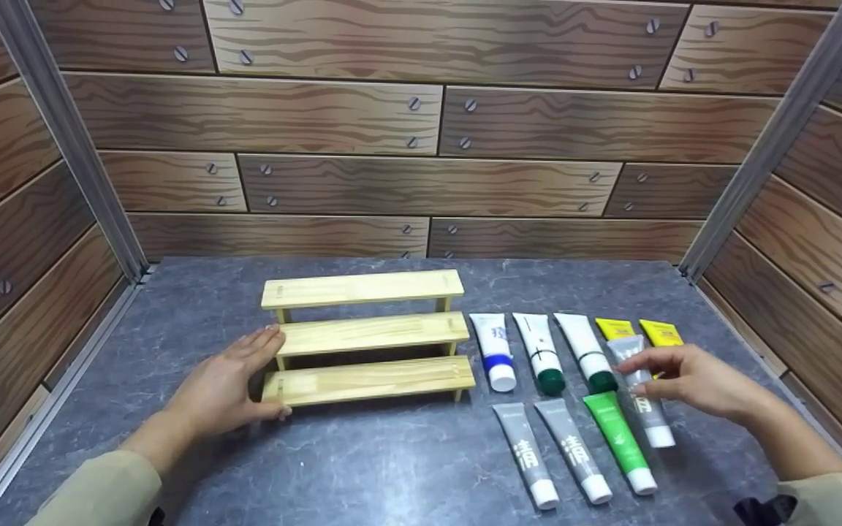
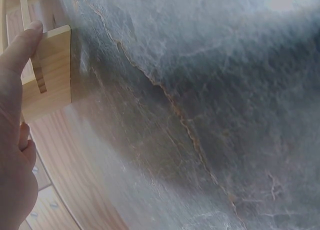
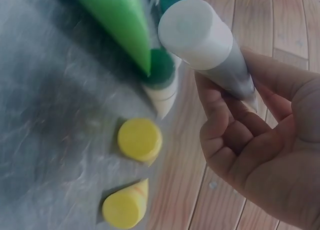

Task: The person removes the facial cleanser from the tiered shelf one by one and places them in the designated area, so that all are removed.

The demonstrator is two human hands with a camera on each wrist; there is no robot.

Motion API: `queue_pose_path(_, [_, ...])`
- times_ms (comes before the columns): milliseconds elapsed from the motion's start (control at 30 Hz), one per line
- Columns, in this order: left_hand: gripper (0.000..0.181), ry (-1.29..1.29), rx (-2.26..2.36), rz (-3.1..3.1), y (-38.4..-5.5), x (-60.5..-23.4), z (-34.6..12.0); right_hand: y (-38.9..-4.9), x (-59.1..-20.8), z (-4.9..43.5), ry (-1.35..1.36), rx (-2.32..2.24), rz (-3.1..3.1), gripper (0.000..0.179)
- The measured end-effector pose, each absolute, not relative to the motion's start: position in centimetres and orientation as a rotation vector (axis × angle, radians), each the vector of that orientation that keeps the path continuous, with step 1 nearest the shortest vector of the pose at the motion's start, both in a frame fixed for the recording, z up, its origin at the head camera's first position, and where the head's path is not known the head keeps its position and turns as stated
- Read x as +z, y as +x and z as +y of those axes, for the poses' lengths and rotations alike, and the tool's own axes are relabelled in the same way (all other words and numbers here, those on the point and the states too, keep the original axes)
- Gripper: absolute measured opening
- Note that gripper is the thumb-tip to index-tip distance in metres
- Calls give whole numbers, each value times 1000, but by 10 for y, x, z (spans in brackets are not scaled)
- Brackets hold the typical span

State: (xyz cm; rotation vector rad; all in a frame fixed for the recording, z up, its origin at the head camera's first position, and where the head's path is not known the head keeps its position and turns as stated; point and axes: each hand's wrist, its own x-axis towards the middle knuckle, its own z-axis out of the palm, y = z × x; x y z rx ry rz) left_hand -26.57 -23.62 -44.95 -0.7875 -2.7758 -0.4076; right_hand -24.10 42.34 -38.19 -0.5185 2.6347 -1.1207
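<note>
A three-step light wood stand [image 1: 370, 334] stands on the grey tabletop. My left hand [image 1: 220, 380] holds its left end, with the fingers at the middle step and the thumb at the front of the lowest step. In the left wrist view the thumb [image 2: 22, 47] lies on the edge of the wooden stand [image 2: 56, 65]. My right hand [image 1: 702, 383] pinches a grey squeeze tube with a white cap [image 1: 651, 416] between thumb and fingers. In the right wrist view this tube [image 3: 230, 70] is tilted, cap toward the camera, above the tubes on the table.
Right of the stand lie a white tube with a blue band [image 1: 494, 343], two white tubes with green caps [image 1: 538, 340], and two yellow tubes [image 1: 661, 332]. Nearer are two grey tubes [image 1: 520, 438] and a green tube [image 1: 618, 438]. Wood-patterned walls [image 1: 421, 117] enclose the table.
</note>
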Motion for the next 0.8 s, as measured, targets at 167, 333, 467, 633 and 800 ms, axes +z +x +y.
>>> queue_pose_path(167, [106, -779, -410, -2783, -265, -451, -236, -242, -390, 434, -495, -1115, 2624, 39])
queue_pose_path(333, [107, -777, -408, -2782, -266, -450, -236, -241, -397, 440, -510, -1110, 2624, 37])
queue_pose_path(467, [105, -782, -406, -2768, -266, -451, -236, -239, -402, 446, -549, -1121, 2610, 35])
queue_pose_path(633, [106, -777, -404, -2779, -265, -451, -236, -235, -408, 451, -524, -1121, 2570, 35])
queue_pose_path(800, [107, -764, -405, -2797, -264, -449, -235, -233, -411, 455, -473, -1087, 2561, 34])
